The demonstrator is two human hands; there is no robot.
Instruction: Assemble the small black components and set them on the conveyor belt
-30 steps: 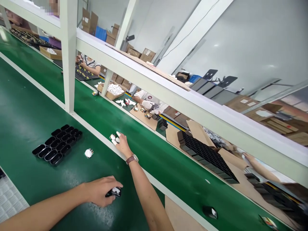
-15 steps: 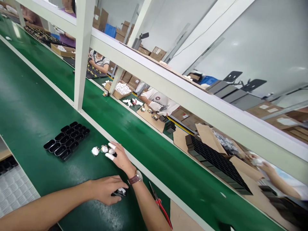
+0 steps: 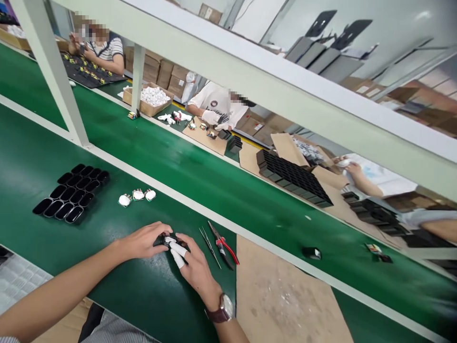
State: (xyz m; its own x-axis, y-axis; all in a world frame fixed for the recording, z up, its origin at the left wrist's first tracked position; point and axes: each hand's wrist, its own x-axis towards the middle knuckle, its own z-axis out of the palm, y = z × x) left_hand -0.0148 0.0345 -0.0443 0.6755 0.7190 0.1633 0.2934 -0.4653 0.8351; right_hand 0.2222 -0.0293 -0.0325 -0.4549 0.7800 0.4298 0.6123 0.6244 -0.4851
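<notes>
Above the green table, my left hand (image 3: pixel 148 241) is closed around a small black plastic case (image 3: pixel 167 244) with something white inside. My right hand (image 3: pixel 198 267), with white finger cots on two fingers and a watch at its wrist, has its fingers on the same case from the right. What sits inside is partly hidden by the fingers. Farther up lie a few small circuit boards with white tops (image 3: pixel 138 194). Several open black cases (image 3: pixel 67 194) stand in rows at the left.
Tweezers (image 3: pixel 210 247) and red-handled pliers (image 3: pixel 223 245) lie right of my hands, beside a cardboard sheet (image 3: pixel 282 290). Beyond a pale rail, a green belt (image 3: pixel 185 162) carries a black case (image 3: pixel 312 253) and a board. Co-workers sit across; a shelf frame (image 3: pixel 57 71) rises ahead.
My right hand has come back from the white-topped boards to the black case in my left hand. The camera view has turned rightward, showing the tweezers and more of the cardboard sheet.
</notes>
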